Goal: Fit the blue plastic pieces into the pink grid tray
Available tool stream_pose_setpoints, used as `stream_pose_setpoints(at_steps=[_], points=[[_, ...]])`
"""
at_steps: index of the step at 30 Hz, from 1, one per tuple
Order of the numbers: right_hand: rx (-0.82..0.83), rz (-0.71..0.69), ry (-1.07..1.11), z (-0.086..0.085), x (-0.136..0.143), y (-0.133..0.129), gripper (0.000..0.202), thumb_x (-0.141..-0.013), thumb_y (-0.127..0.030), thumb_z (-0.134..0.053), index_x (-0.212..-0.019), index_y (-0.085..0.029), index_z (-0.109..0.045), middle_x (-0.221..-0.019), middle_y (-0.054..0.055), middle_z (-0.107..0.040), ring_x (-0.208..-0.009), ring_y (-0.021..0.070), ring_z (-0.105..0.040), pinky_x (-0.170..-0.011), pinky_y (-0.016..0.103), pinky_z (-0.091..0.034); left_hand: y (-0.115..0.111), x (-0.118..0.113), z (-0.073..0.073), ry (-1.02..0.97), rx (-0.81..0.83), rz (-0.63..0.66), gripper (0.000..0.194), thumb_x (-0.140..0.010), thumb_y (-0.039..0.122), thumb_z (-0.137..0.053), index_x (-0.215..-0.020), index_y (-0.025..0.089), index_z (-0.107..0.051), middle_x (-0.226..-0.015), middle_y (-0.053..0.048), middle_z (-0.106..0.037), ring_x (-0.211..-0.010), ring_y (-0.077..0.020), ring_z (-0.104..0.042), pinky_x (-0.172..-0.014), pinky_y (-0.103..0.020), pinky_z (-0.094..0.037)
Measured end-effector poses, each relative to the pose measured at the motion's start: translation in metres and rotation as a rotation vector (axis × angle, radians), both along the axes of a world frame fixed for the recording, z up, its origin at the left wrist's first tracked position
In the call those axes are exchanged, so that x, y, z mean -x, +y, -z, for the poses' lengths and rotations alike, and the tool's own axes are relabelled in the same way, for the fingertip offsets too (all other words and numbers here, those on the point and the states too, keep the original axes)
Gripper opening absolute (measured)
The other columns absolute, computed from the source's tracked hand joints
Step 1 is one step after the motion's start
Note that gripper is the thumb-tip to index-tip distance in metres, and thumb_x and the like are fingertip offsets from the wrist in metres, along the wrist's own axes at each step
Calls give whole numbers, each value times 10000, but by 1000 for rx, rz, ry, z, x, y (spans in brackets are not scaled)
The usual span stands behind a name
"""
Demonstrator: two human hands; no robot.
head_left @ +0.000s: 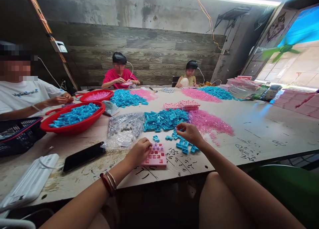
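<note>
A pink tray [156, 161] with square slots lies flat near the table's front edge. Small clear pieces [157, 146] sit in its far row. My left hand [140, 151] is closed over the tray's left side, its fingertips at the far left corner by the clear pieces. My right hand [190, 133] is raised over the loose blue plastic pieces [184, 145], thumb and fingers pinched together; anything between them is too small to make out. Behind it are a heap of blue pieces [164, 118] and a spread of clear pink pieces [211, 122].
Left of the tray are a clear plastic bag [123, 129], a black phone [84, 156], a white power bank [32, 179] and a red basin [72, 126] of blue pieces. Pink trays [189, 104] are stacked behind the heap. Several people sit around the table [254, 122].
</note>
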State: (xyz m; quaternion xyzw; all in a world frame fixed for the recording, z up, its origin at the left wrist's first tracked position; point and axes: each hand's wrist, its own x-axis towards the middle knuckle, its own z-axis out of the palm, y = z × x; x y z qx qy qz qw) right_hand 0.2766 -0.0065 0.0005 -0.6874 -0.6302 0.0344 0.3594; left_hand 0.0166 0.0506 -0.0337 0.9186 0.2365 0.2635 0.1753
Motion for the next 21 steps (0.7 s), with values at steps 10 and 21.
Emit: stream_pose_setpoints(at_steps=[10,21], points=[[20,8,-16,-1,1,-1,153,-687,-266,-555,-791,-188,-636,-780,28,-675,-662,143,-610,-597,244,-462,0,1,3,-45,48,-4,169,-764,51,-457,-773,148,-595,-843,-54,-565,-805,-152,-543,-752,-280,-458],[25,13,-25,-1,2,-1,155,-684,-267,-547,-786,-189,-636,-776,33,-676,-678,153,-615,-610,254,-463,-1,-1,3,70,-77,5,143,-804,79,-440,-779,157,-557,-835,-56,-572,-814,-168,-524,-760,-300,-445]])
